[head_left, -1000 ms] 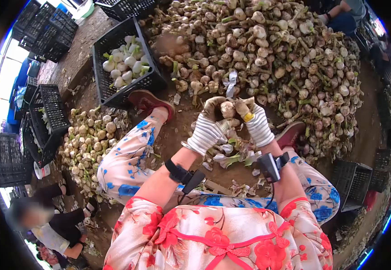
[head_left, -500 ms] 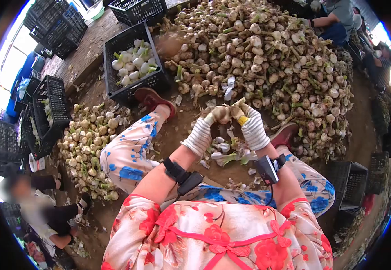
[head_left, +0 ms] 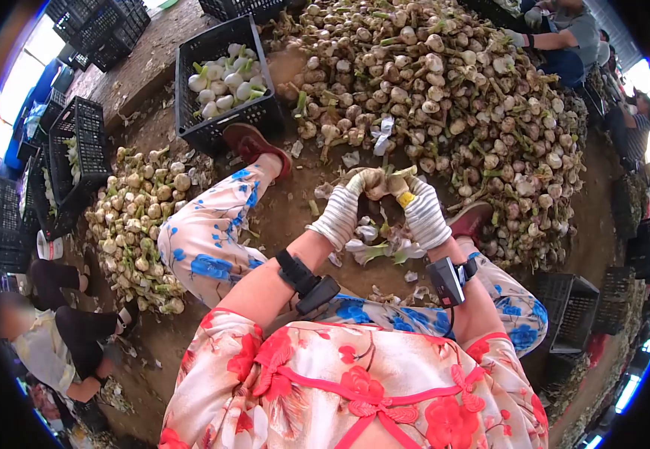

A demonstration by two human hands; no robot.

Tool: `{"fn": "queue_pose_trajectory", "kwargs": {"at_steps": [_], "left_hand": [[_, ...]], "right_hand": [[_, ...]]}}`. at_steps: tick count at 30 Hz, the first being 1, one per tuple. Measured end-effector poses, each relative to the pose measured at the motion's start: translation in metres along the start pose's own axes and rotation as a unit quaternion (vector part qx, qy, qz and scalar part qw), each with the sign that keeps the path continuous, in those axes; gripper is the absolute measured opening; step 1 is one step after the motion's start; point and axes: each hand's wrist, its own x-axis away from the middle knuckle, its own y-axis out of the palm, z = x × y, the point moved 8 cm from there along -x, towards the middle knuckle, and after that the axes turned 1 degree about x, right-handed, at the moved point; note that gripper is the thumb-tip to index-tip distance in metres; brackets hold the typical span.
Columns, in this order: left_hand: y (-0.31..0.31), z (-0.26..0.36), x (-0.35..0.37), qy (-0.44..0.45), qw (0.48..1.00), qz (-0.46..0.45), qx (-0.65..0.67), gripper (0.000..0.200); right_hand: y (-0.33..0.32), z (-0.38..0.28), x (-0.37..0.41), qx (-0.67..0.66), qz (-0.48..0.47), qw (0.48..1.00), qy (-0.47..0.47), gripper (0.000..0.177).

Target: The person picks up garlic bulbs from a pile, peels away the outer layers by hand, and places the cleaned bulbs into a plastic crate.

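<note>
Left, a black crate (head_left: 224, 139) holds white bulbs (head_left: 225, 84). Your gloved left hand (head_left: 346, 208) curls its fingers around a garlic bulb (head_left: 376, 191) between your hands; your right hand's (head_left: 421, 209) fingers bunch against it, exact pinch unclear, below the heap (head_left: 445, 97).

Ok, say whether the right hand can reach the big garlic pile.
Probably yes: the garlic pile lies just beyond the right hand, with nothing visible between, though that hand looks busy beside the left hand.
</note>
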Motion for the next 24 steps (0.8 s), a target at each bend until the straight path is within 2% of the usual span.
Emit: {"fn": "queue_pose_trajectory", "kwargs": {"at_steps": [1, 2, 5, 6, 7, 8, 10, 11, 12, 13, 14, 15, 18, 19, 20, 21, 23, 24], "left_hand": [[-0.002, -0.005, 0.003, -0.050, 0.995, 0.042, 0.079, 0.020], [0.004, -0.005, 0.005, -0.073, 0.989, 0.043, 0.118, 0.022], [-0.008, -0.015, -0.006, -0.106, 0.988, 0.028, 0.110, 0.023], [0.005, 0.001, 0.001, -0.052, 0.996, 0.004, 0.070, 0.026], [0.006, -0.004, 0.001, -0.053, 0.996, 0.005, 0.070, 0.026], [0.005, 0.012, 0.000, 0.093, 0.993, 0.039, -0.067, 0.026], [0.002, 0.027, 0.006, 0.138, 0.980, 0.041, -0.138, 0.025], [0.000, 0.034, 0.009, 0.160, 0.971, 0.045, -0.172, 0.025], [0.005, 0.033, 0.004, 0.092, 0.986, -0.033, -0.136, 0.030], [0.014, 0.029, 0.003, 0.026, 0.989, -0.112, -0.097, 0.036], [0.013, 0.027, 0.006, -0.005, 0.995, -0.094, -0.046, 0.039], [0.011, 0.019, 0.001, -0.098, 0.987, -0.124, 0.042, 0.042], [0.000, 0.014, -0.004, -0.142, 0.982, -0.124, 0.025, 0.043], [-0.003, 0.026, -0.007, -0.050, 0.989, -0.112, -0.076, 0.043], [-0.002, 0.037, -0.007, 0.043, 0.979, -0.100, -0.175, 0.044], [0.001, 0.035, -0.005, 0.036, 0.978, -0.101, -0.177, 0.044], [0.005, 0.041, 0.001, 0.074, 0.979, -0.070, -0.179, 0.040], [-0.002, 0.037, -0.004, 0.066, 0.986, -0.068, -0.139, 0.043]], "right_hand": [[0.002, -0.002, 0.002, 0.025, -0.010, 1.000, -0.015, 0.025], [0.002, -0.001, 0.002, 0.040, -0.011, 0.999, -0.013, 0.023], [-0.004, 0.009, 0.000, 0.043, 0.026, 0.999, 0.007, 0.023], [-0.004, 0.012, -0.003, -0.031, 0.034, 0.999, 0.001, 0.020], [-0.006, 0.013, -0.004, -0.031, 0.035, 0.999, 0.002, 0.020], [-0.008, 0.007, -0.003, 0.052, 0.033, 0.997, -0.037, 0.020], [0.005, -0.027, 0.006, 0.176, 0.006, 0.979, -0.106, 0.018], [0.004, -0.027, 0.003, 0.144, -0.021, 0.981, -0.128, 0.018], [0.006, -0.019, 0.004, -0.012, -0.036, 0.998, -0.043, 0.019], [0.013, -0.013, 0.008, -0.167, -0.052, 0.984, 0.042, 0.020], [0.020, -0.006, 0.013, -0.250, -0.054, 0.962, 0.093, 0.022], [0.027, 0.001, 0.017, -0.330, -0.058, 0.931, 0.143, 0.024], [0.027, 0.000, 0.012, -0.289, -0.057, 0.947, 0.130, 0.028], [0.025, -0.003, 0.011, -0.272, -0.058, 0.953, 0.119, 0.028], [0.020, 0.006, 0.008, -0.299, -0.119, 0.940, 0.116, 0.026], [0.025, 0.003, 0.009, -0.303, -0.114, 0.939, 0.117, 0.026], [0.031, -0.009, 0.007, -0.230, -0.061, 0.969, 0.072, 0.025], [0.025, -0.002, 0.002, -0.181, -0.051, 0.981, 0.055, 0.022]]}}
